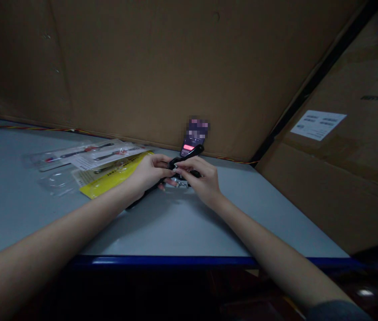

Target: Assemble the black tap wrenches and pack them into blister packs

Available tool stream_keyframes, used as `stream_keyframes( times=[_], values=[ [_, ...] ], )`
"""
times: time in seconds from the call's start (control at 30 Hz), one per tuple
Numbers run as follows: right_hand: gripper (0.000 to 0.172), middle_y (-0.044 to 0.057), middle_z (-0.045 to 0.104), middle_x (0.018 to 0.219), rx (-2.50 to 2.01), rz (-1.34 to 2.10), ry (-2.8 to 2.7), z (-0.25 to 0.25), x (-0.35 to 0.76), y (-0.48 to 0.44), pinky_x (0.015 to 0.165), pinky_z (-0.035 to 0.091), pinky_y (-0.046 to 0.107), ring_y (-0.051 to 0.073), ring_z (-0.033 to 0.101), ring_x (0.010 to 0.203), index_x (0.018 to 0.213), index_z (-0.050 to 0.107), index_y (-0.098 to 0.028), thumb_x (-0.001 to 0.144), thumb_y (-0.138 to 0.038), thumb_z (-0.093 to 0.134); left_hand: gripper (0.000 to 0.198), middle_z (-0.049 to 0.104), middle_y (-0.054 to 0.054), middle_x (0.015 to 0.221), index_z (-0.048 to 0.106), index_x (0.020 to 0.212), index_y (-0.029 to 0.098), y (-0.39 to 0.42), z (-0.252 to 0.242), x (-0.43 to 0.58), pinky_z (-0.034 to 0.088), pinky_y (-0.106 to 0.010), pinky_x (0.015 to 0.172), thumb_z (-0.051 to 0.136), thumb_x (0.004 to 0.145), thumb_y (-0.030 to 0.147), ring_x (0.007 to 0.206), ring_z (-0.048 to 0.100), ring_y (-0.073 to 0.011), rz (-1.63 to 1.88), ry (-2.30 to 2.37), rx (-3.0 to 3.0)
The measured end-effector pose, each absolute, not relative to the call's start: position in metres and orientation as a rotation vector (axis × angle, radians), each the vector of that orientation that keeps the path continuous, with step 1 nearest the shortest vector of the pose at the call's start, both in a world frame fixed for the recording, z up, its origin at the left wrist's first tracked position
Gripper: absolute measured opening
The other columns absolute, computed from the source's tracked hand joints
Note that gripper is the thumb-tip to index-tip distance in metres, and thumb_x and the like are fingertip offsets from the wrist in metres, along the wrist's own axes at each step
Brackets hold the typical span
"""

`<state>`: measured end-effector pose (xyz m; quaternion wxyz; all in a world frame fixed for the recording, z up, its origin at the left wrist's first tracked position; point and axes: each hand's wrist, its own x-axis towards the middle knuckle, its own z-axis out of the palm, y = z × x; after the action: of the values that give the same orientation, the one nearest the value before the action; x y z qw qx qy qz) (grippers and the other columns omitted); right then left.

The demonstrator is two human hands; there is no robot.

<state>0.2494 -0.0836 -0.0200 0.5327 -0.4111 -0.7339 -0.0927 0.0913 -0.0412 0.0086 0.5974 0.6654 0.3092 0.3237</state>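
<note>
Grips closed: left hand [149, 171] and right hand [197, 176] both clasp one long black-handled, silver-headed metal tool [191, 156], long axis running seven-to-one o'clock over the pale grey table [42, 223].

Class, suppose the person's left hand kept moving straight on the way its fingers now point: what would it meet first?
The left hand would meet the black-handled tool first; its fingertips seem already against it. The right hand lies just beyond, though depth is hard to judge here.
</note>
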Motion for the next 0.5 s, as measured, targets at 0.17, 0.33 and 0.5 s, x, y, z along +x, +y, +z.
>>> stream_keyframes(
  times=[0.17, 0.33, 0.5],
  values=[
    [0.006, 0.003, 0.066, 0.078, -0.973, -0.291, -1.772, -0.0192, 0.2477, -0.0858, 0.067, 0.047, 0.03, 0.015, 0.059, 0.073, 0.083, 0.065, -0.021, 0.081, -0.022, 0.059, 0.02, 0.068, -0.005, 0.079, 0.059, 0.088, 0.013, -0.0442, 0.0094, 0.0917, 0.038, -0.015, 0.037, 0.065, 0.069, 0.014, 0.058, 0.066, -0.0137, 0.766, 0.703, 1.571],
    [0.008, 0.005, 0.065, 0.079, -0.978, -0.519, -1.884, -0.02, 0.2499, -0.0863, 0.07, 0.045, 0.033, 0.017, 0.057, 0.075, 0.086, 0.06, -0.02, 0.085, -0.021, 0.052, 0.022, 0.067, -0.003, 0.078, 0.059, 0.09, 0.014, -0.0434, 0.0079, 0.0918, 0.041, -0.017, 0.042, 0.062, 0.069, 0.008, 0.061, 0.065, -0.0131, 0.783, 0.686, 1.54],
    [0.013, 0.006, 0.062, 0.082, -1.023, -0.577, -1.968, -0.0192, 0.251, -0.0862, 0.071, 0.043, 0.034, 0.019, 0.056, 0.078, 0.092, 0.055, -0.02, 0.088, -0.017, 0.043, 0.021, 0.066, -0.001, 0.074, 0.06, 0.089, 0.015, -0.0434, 0.0053, 0.0939, 0.043, -0.018, 0.049, 0.063, 0.069, 0.009, 0.063, 0.065, -0.012, 0.761, 0.635, 1.517]
  ],
)
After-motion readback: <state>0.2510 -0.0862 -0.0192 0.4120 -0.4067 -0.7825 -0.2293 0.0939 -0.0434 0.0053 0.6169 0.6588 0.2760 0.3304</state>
